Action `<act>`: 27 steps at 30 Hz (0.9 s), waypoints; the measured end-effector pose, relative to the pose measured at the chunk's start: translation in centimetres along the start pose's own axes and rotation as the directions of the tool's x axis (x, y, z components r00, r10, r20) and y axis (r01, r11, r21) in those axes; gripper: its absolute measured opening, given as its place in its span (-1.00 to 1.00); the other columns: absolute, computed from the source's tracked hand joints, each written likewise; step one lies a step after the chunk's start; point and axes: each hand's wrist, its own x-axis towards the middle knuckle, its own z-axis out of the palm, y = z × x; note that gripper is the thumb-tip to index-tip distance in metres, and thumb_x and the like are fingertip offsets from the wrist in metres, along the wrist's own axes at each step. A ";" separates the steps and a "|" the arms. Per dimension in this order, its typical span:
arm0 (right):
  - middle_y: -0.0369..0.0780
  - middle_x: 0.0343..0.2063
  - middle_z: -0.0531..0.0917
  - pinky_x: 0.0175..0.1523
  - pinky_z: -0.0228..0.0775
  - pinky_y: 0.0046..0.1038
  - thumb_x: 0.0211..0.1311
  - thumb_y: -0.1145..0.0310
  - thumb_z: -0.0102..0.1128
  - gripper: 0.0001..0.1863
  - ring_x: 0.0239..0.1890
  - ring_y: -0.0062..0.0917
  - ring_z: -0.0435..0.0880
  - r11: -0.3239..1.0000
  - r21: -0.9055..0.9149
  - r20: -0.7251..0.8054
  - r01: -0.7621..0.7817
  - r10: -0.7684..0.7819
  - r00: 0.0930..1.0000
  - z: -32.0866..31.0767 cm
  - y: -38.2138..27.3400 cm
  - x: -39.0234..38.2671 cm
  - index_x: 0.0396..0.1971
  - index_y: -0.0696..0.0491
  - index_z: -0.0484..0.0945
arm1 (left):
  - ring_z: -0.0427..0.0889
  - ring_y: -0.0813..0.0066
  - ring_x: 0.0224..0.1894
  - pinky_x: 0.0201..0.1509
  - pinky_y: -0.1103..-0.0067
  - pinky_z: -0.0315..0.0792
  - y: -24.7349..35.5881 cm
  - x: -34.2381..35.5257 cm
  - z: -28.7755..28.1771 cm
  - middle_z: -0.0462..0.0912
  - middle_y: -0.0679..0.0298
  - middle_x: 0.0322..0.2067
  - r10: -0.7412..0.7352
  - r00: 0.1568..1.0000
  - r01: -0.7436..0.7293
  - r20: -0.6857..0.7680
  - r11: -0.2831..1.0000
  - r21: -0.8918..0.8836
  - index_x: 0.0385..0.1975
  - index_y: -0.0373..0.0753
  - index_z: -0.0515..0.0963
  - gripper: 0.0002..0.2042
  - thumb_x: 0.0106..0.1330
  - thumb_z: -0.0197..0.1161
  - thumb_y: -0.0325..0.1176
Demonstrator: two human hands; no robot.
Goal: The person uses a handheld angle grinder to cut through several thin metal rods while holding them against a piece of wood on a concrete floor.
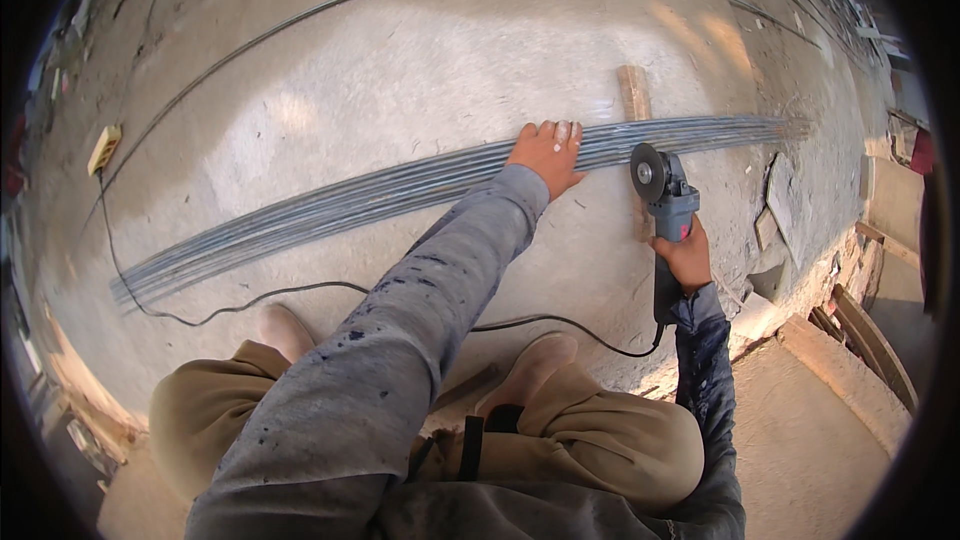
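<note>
A bundle of long grey steel rods point(380, 182) lies across the concrete floor, over a wooden plank point(633, 90). My left hand point(545, 155) rests on the bundle with its fingers curled over the rods; white smudges mark the fingers. Just to the right, my right hand point(685, 260) grips a grey and black angle grinder point(672, 202), whose cutting disc point(650, 178) is held close to the near edge of the rods beside the plank. Whether the disc touches them I cannot tell. A black cord point(560, 320) runs from the grinder's handle.
A yellow socket block point(105, 148) with the cord sits at far left. Another long rod or cable curves across the back. Broken slabs point(785, 205) lie right of the plank, with boards point(845, 390) at lower right. My boots point(530, 370) are below the bundle.
</note>
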 end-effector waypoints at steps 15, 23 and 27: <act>-0.12 -0.30 0.63 -0.09 0.41 -0.43 -0.26 0.41 0.30 -0.46 -0.26 -0.39 0.60 0.998 -0.064 0.007 0.003 -0.002 1.000 0.0 -0.3 0.4 -0.13 0.17 0.47 | 0.41 0.33 0.09 0.04 0.43 0.34 -0.3 0.1 0.2 0.41 0.17 0.10 0.027 1.000 -0.027 -0.006 0.999 -0.041 0.21 -0.30 0.25 -0.32 0.26 0.09 0.12; -0.10 -0.31 0.63 -0.10 0.41 -0.42 -0.27 0.40 0.30 -0.47 -0.26 -0.36 0.60 0.997 -0.067 -0.002 -0.030 0.030 1.000 0.2 -0.6 0.8 -0.15 0.18 0.47 | 0.40 0.33 0.09 0.06 0.43 0.33 -0.3 0.1 0.1 0.41 0.17 0.09 0.035 0.999 -0.035 -0.010 0.999 -0.025 0.22 -0.31 0.24 -0.32 0.26 0.09 0.10; -0.10 -0.32 0.63 -0.11 0.41 -0.41 -0.27 0.40 0.31 -0.48 -0.28 -0.35 0.61 0.996 -0.090 -0.019 -0.025 0.023 1.000 0.2 -0.7 1.3 -0.16 0.18 0.48 | 0.39 0.34 0.10 0.08 0.43 0.31 -0.2 0.2 -0.1 0.40 0.18 0.09 0.026 0.999 -0.025 0.024 0.998 -0.061 0.23 -0.30 0.24 -0.32 0.26 0.08 0.10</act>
